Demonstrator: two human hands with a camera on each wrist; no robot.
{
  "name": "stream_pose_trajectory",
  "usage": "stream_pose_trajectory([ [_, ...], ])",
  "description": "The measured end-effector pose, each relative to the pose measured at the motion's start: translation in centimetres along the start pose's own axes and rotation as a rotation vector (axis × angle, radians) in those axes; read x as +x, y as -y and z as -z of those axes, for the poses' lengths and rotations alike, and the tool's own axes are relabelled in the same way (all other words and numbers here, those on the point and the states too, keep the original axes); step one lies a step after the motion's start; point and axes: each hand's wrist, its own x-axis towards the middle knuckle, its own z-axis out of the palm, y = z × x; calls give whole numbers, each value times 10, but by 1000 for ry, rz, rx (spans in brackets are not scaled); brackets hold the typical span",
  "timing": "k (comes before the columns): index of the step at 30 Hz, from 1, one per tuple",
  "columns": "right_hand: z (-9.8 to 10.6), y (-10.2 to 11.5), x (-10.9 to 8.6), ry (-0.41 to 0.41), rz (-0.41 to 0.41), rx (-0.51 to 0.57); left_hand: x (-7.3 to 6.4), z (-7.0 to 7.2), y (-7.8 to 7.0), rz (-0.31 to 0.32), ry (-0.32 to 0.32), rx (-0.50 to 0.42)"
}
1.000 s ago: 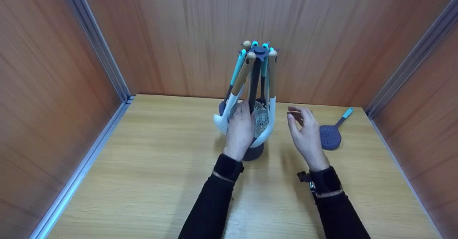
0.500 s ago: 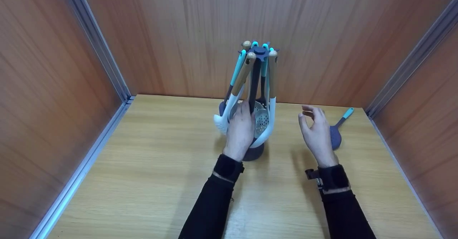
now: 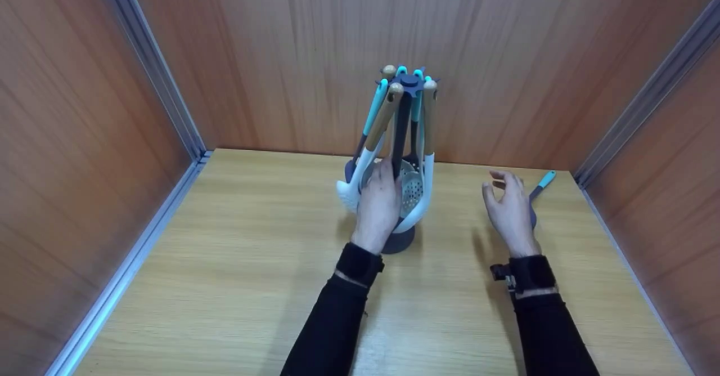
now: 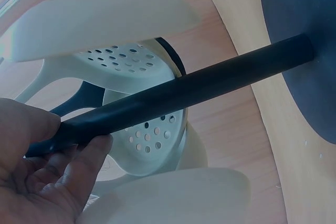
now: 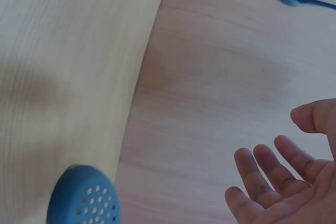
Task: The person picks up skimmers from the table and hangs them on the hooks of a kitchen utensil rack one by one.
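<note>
My left hand (image 3: 378, 207) grips the dark upright pole (image 4: 210, 87) of a utensil stand (image 3: 400, 242), thumb on one side and fingers on the other. Around the pole hang several kitchen utensils, some with wooden handles (image 3: 429, 120) and some with turquoise ones. A pale slotted skimmer (image 4: 147, 142) hangs behind the pole in the left wrist view. To the right, my right hand (image 3: 511, 210) hovers above the table with fingers loosely bent, holding nothing. Beside it lies a blue perforated skimmer (image 5: 86, 198) with a turquoise handle (image 3: 546, 179); the hand hides most of its head in the head view.
The wooden table (image 3: 236, 263) runs back to a wood-grain panel (image 3: 281, 61). Similar panels with metal corner strips (image 3: 157, 66) close off the left and right sides. The stand rises tall near the middle of the back.
My right hand has moved right, away from the stand, and now covers most of the loose skimmer's head. The left hand stays on the pole.
</note>
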Motion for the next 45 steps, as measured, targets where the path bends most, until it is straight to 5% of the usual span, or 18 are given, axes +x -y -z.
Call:
stream_pose_trajectory([
  [15, 14, -34, 16, 29, -139, -133, 3, 4, -3, 53, 52, -12],
  [45, 31, -93, 43, 369, -350, -396, 4, 3, -3, 97, 81, -30],
])
